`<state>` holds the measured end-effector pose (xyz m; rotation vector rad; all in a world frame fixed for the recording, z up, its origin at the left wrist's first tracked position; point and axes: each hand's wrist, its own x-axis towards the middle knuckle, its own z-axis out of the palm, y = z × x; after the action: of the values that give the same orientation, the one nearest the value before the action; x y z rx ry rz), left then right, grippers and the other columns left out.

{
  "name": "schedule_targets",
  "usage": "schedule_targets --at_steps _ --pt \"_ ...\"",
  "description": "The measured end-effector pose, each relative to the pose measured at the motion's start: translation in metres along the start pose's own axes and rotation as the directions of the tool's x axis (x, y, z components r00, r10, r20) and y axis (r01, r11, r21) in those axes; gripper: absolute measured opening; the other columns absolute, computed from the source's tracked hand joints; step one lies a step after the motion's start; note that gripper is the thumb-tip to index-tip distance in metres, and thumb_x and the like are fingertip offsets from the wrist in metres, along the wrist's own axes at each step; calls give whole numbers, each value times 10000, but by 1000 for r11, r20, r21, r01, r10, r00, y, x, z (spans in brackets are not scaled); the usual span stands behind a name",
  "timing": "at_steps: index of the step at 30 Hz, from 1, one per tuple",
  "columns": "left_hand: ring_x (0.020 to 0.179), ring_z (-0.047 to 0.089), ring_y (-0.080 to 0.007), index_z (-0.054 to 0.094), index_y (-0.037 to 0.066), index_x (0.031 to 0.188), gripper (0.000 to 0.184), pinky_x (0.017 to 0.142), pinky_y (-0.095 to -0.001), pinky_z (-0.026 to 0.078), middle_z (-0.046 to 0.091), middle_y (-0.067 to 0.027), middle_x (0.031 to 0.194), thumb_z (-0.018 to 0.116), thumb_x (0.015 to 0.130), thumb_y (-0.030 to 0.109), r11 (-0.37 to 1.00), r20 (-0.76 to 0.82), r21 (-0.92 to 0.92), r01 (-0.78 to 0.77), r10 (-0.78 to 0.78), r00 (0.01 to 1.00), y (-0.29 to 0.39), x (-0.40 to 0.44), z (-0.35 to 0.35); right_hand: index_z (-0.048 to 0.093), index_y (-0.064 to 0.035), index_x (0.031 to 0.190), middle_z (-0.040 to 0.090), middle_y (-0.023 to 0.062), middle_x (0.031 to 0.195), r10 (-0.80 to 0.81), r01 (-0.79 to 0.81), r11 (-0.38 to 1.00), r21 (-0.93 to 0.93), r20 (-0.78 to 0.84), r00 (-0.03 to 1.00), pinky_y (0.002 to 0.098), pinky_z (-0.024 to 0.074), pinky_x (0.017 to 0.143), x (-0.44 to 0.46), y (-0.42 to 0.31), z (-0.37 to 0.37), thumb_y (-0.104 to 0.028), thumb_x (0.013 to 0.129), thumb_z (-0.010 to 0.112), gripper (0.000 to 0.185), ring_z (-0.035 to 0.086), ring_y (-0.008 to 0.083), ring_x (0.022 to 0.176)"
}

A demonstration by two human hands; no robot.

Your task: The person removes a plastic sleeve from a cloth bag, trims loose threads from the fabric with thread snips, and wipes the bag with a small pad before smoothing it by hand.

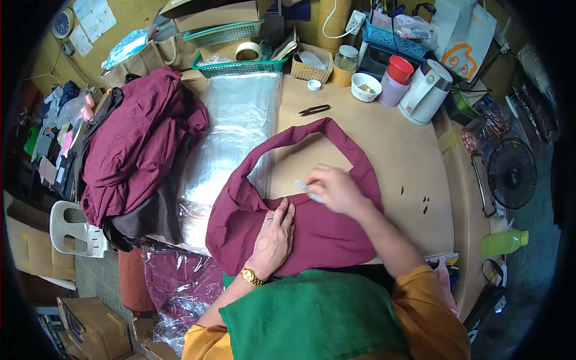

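Note:
A maroon fabric shoulder bag (324, 234) lies flat in front of me, its wide strap looped toward the far side of the table. My left hand (276, 234) rests on the bag with its fingers stretched out flat near the opening edge. Just above that edge, my right hand (333, 189) is closed in a pinch on a small whitish piece (305, 187); whether it is cloth or paper I cannot tell. Beyond the strap lies a pair of black thread snips (315, 110).
Maroon and dark fabric bags (141, 144) are heaped at left, beside a stack of clear plastic sleeves (231, 129). Along the back stand a green basket (240, 67), a glass jar (346, 59), a white bowl (366, 87) and an electric kettle (427, 93).

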<state>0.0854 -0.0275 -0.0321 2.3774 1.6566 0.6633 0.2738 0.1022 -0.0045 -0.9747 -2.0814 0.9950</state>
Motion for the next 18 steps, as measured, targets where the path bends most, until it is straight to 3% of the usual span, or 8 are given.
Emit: schedule_targets --at_steps 2,6,10,12,14,16,17,18 --pt "1182 513 -372 478 -60 1363 488 1051 -419 415 477 -240 1371 576 909 89 999 4 -41 33 -33 999 3 2 -5 663 -36 841 620 85 811 -285 348 863 -367 215 934 394 502 690 4 4 29 19 789 636 80 629 269 797" --pt "1151 528 -379 490 -41 1362 485 1037 -427 423 484 -216 1377 575 899 77 996 -20 -81 45 -47 999 1 1 -6 669 -49 809 602 104 790 -307 352 878 -326 182 934 433 488 734 -3 6 20 19 751 636 95 601 314 813" --pt "1158 529 -370 501 -39 1354 490 1037 -432 422 488 -210 1374 586 885 75 995 -35 -92 32 -35 999 1 1 -6 637 -79 775 589 81 808 -185 280 861 -424 252 950 432 459 776 3 -1 27 8 729 640 99 605 294 856" --pt "1178 527 -361 507 -35 1349 503 1046 -425 419 492 -211 1367 604 870 82 990 7 -132 58 -58 998 -1 2 -9 641 -82 785 599 91 833 -212 232 928 -293 98 972 445 461 791 -1 -1 43 -6 737 646 90 604 304 874" --pt "1280 480 -387 457 -11 1403 610 1069 -416 422 420 -223 1450 656 830 61 972 -33 -235 22 -31 999 -7 7 -18 643 -80 774 603 101 869 -159 192 912 -361 121 980 456 469 798 3 2 29 -20 759 656 63 599 316 895" --pt "1313 447 -411 390 33 1459 722 1061 -423 441 337 -226 1512 697 806 56 903 49 -382 197 -193 980 -4 16 -46 652 -83 793 605 103 906 -112 129 708 -694 70 991 452 468 834 15 11 -8 -49 791 665 37 594 325 920" --pt "1303 458 -426 329 69 1498 810 1048 -438 456 278 -220 1543 727 793 73 901 75 -348 261 -251 965 -3 23 -58 662 -70 801 611 103 932 -103 45 781 -622 -59 993 450 461 857 17 19 -27 -53 762 683 48 590 319 957" --pt "1207 539 -406 404 58 1454 730 1010 -442 471 372 -221 1480 722 797 69 959 -105 -227 172 -200 974 -2 31 -62 672 -57 810 617 103 958 -84 -25 844 -536 -179 980 447 454 880 21 19 -43 -56 732 702 83 586 314 995"
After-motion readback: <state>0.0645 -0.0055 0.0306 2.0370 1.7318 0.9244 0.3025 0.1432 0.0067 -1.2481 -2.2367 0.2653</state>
